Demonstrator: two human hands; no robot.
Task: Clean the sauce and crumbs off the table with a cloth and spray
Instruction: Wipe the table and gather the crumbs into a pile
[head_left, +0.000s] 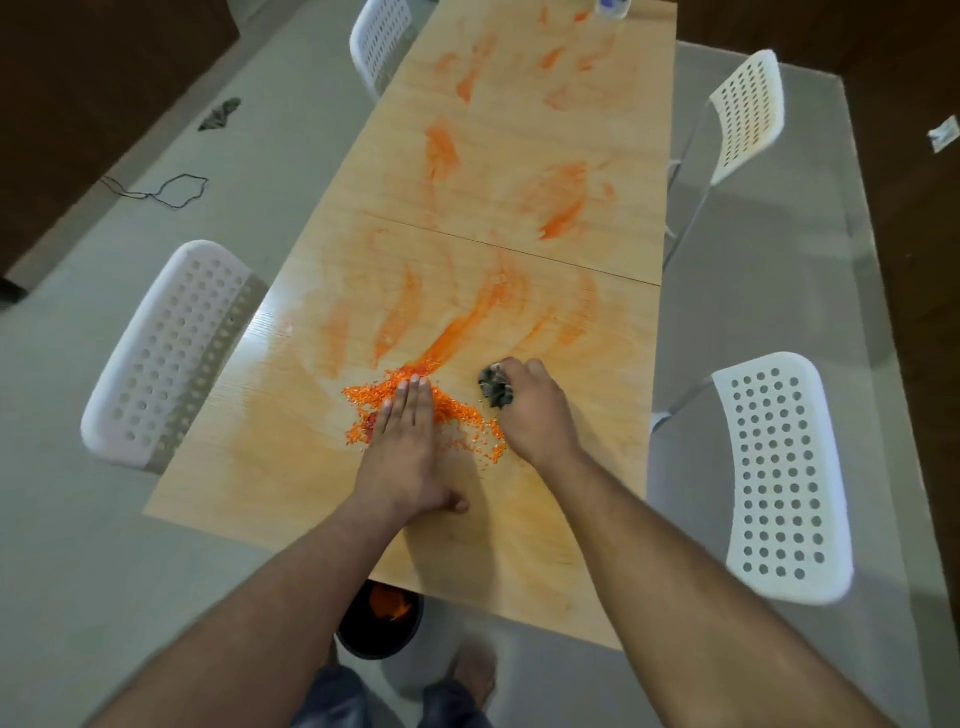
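A person leans over a long wooden desk (519, 499) streaked with orange sauce smears (561, 202) along nearly its whole length. The left hand (410, 441) lies flat, its grip spread with fingers straight and together, resting on a heap of orange crumbs (452, 410) near the desk's close end. Just beside it, the right hand (535, 410) has its grip pressed together around a crumpled grey cloth (496, 392), which touches the desk at the heap's right edge. A dark bin (379, 623) holding orange waste stands on the floor below the near edge. Something that may be the spray bottle (613, 8) shows only partly at the far end. The step in hand looks like gathering the crumbs. Next, they likely need sweeping toward the near edge and into the bin, cupped so none scatter; the sauce remains to be sprayed and wiped.
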